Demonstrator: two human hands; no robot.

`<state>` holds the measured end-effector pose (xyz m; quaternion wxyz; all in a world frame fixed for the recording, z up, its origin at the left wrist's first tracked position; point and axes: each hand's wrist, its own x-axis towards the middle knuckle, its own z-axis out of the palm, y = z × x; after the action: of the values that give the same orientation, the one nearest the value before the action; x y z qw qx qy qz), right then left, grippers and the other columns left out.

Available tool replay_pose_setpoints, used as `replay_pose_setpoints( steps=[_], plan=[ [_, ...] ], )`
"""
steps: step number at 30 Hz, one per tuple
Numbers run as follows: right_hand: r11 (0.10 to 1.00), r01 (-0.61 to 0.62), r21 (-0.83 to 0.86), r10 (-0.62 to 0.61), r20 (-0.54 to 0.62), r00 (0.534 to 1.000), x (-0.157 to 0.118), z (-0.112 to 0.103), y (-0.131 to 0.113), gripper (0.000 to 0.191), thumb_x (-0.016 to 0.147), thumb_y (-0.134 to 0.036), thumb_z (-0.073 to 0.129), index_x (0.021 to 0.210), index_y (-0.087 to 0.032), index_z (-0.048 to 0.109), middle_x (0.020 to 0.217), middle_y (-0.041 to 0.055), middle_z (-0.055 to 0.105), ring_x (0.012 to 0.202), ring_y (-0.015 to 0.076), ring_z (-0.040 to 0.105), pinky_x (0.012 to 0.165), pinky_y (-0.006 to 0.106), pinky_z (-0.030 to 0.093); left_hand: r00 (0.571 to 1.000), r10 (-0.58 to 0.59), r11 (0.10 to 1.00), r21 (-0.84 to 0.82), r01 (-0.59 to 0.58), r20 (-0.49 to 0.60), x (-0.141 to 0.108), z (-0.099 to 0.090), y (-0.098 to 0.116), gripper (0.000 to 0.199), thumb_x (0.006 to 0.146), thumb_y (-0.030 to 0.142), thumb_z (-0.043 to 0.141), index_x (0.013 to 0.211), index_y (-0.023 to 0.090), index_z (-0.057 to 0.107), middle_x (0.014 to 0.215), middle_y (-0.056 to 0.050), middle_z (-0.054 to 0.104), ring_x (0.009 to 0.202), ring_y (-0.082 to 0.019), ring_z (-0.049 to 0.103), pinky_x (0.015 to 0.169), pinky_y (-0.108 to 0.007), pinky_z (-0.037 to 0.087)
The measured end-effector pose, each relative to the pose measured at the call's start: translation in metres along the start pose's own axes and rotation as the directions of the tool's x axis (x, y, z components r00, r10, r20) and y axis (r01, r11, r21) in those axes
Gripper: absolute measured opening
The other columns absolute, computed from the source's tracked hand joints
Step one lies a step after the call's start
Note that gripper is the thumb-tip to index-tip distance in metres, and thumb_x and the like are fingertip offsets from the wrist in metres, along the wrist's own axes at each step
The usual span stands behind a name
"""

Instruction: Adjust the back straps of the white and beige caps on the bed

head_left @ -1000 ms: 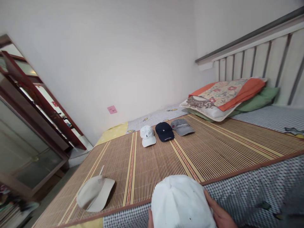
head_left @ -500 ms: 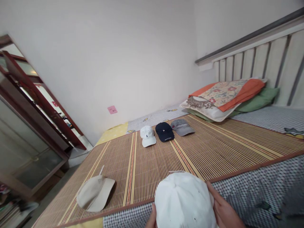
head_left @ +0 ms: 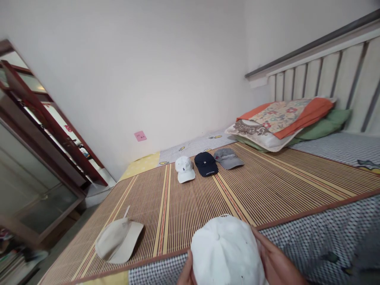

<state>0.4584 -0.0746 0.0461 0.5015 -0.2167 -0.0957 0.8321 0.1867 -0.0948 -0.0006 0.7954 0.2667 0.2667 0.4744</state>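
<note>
A white cap point(head_left: 227, 251) is held at the bottom edge of the view, crown up, between both hands. My left hand point(head_left: 186, 271) grips its left side, and my right hand point(head_left: 276, 259) is wrapped round its right side. A beige cap point(head_left: 118, 241) lies on its side on the striped mat point(head_left: 148, 206) to the left. Farther back on the mat sit a small-looking white cap with a dark logo point(head_left: 184, 169), a navy cap point(head_left: 206, 164) and a grey cap point(head_left: 228, 158), side by side with brims toward me.
Pillows with an orange and floral cover point(head_left: 285, 118) lie by the slatted headboard point(head_left: 323, 75) at the right. A pink paper point(head_left: 140, 136) is on the wall. Far left stands a wardrobe with a mirror point(head_left: 38, 186). Checked bedding point(head_left: 320, 233) borders the mat.
Both hands and the held white cap have shifted slightly left. The caps on the mat have not moved.
</note>
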Motion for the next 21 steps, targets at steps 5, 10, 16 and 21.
replay_pose_setpoints(
  steps=[5, 10, 16, 21],
  plan=[
    [0.983, 0.180, -0.023, -0.181, -0.036, 0.983, 0.006, 0.009, -0.010, 0.043, 0.069, -0.037, 0.093, 0.107, -0.018, 0.082, 0.115, 0.0097, 0.082, 0.131, 0.0340, 0.064, 0.121, 0.047, 0.042, 0.994, -0.054, 0.996, -0.064, 0.061, 0.099, 0.020, 0.049, 0.028, 0.071, 0.092, 0.060, 0.063, 0.151, 0.021, 0.057, 0.154, -0.014, 0.060, 0.153, -0.041, 0.038, 0.130, -0.054, 0.020],
    [0.961, 0.222, -0.168, -0.228, -0.014, 0.974, -0.003, 0.006, -0.014, 0.038, 0.067, -0.037, 0.096, 0.099, -0.021, 0.083, 0.110, 0.0107, 0.083, 0.123, 0.0343, 0.069, 0.116, 0.048, 0.046, 0.999, 0.027, 0.996, -0.087, -0.029, -0.031, 0.013, 0.064, 0.036, 0.056, 0.090, 0.053, 0.070, 0.136, 0.022, 0.071, 0.137, -0.014, 0.073, 0.144, -0.040, 0.052, 0.126, -0.054, 0.031],
    [0.921, 0.240, -0.308, -0.177, 0.218, 0.960, -0.017, -0.006, -0.011, 0.044, 0.079, -0.045, 0.085, 0.115, -0.022, 0.079, 0.110, 0.0142, 0.082, 0.114, 0.0355, 0.073, 0.107, 0.051, 0.051, 0.943, 0.164, 0.986, 0.089, -0.144, -0.288, -0.009, 0.072, 0.038, 0.031, 0.079, 0.034, 0.086, 0.106, 0.019, 0.082, 0.104, -0.013, 0.083, 0.110, -0.033, 0.075, 0.109, -0.048, 0.050],
    [0.887, 0.250, -0.389, -0.155, 0.258, 0.954, -0.021, -0.005, -0.012, 0.048, 0.080, -0.051, 0.082, 0.117, -0.022, 0.076, 0.101, 0.0135, 0.081, 0.100, 0.0334, 0.076, 0.096, 0.048, 0.055, 0.967, 0.187, 0.963, 0.225, -0.146, -0.175, -0.012, 0.085, 0.052, 0.027, 0.075, 0.035, 0.089, 0.089, 0.015, 0.078, 0.082, -0.010, 0.080, 0.077, -0.022, 0.074, 0.073, -0.029, 0.054]
  ],
)
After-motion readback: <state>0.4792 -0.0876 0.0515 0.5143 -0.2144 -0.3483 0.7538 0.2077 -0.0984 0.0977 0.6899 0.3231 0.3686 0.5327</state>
